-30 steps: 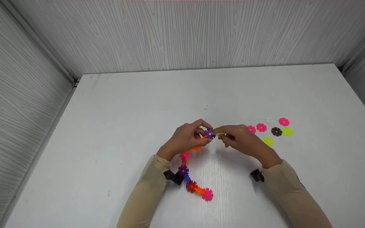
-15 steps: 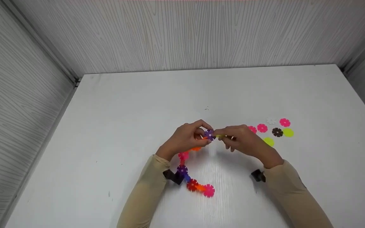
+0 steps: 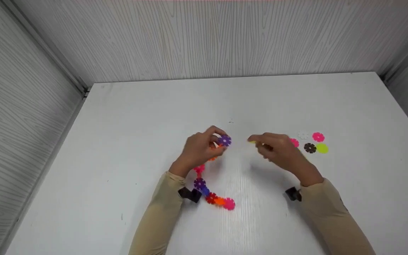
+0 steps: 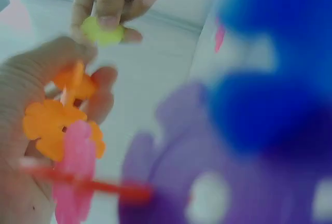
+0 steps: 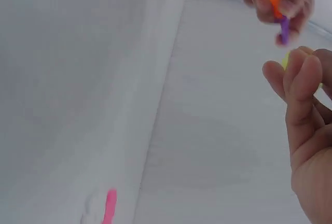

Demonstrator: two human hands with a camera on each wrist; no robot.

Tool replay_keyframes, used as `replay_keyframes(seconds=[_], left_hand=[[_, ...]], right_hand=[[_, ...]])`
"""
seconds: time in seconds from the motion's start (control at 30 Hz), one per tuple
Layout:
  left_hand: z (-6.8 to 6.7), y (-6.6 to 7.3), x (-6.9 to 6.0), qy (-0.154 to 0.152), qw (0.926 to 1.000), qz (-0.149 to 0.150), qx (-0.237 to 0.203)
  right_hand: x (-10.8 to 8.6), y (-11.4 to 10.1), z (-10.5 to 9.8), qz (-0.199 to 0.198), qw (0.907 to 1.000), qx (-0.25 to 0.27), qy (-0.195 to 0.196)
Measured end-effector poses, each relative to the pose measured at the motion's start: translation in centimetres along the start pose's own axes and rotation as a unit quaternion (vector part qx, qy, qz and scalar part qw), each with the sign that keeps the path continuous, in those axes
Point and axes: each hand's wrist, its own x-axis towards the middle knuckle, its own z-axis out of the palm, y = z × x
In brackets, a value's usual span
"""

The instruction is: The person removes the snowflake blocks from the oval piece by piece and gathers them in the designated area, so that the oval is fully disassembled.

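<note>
My left hand (image 3: 197, 150) pinches a purple notched flower disc (image 3: 225, 140) at the upper end of a curved chain of interlocked discs. Orange discs (image 4: 52, 125) and a pink one (image 4: 78, 167) follow below it. The chain curls down past the left wrist to a pink end disc (image 3: 229, 203). Between the thumb and fingers of my right hand (image 3: 281, 148) is a loose yellow disc (image 4: 104, 31), mostly covered by the fingers in the head view. A gap separates the yellow disc from the purple one.
Beyond the right hand lie loose discs: white (image 3: 302, 135), pink (image 3: 318, 137), dark brown (image 3: 310, 148) and yellow (image 3: 322, 148). Another pink disc (image 3: 294, 142) is partly hidden by that hand. Patterned panels (image 3: 204, 39) enclose the white table (image 3: 136, 120) at the back and sides.
From meeting at the purple disc, the hands have moved apart. The left has shifted left and slightly up, drawing the chain along; the right has gone right with the yellow disc.
</note>
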Motion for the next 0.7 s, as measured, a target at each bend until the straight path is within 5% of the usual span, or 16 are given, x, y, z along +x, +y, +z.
replay_keyframes(seconds=[0.17, 0.37, 0.7], left_hand=[[-2.6, -2.5, -1.2, 0.064, 0.9935, -0.077, -0.055], [-3.0, -3.7, -1.2, 0.046, 0.9863, -0.087, -0.132], [-2.5, -3.8, -1.0, 0.042, 0.9882, -0.100, -0.109]], right_hand=[[-1.7, 2.5, -3.4, 0.063, 0.9932, -0.034, 0.092], [-2.2, 3.9, -4.5, 0.174, 0.9836, -0.017, 0.047], [-3.0, 5.4, -5.3, 0.330, 0.9430, 0.023, -0.037]])
